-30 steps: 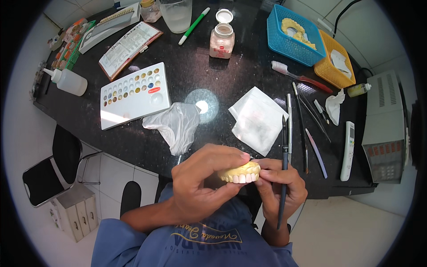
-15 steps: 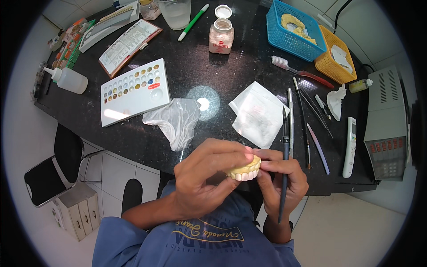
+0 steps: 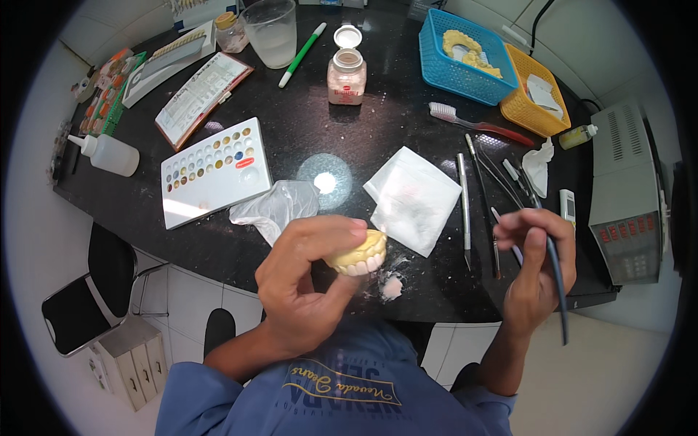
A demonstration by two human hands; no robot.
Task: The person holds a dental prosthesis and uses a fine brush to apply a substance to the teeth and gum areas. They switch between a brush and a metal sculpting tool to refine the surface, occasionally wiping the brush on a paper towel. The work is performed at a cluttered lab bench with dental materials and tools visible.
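My left hand grips a yellowish dental model between thumb and fingers, its row of white front teeth facing me. Over the right part of the counter, my right hand holds a dark-handled brush, tilted, with its handle end hanging down past the palm. Its tip overlaps the tools behind, so I cannot make it out clearly. Below the model, a small pale pink clump lies on the black counter with white powder around it. Beyond it is a folded white tissue.
A white palette and crumpled clear plastic lie on the left. At the back stand an open jar of pink powder and a cup. Slim tools, a toothbrush, and blue and yellow baskets are on the right.
My right hand has left the dental model and moved right with the brush. The left hand has shifted left with the model, and the pink clump below is now visible.
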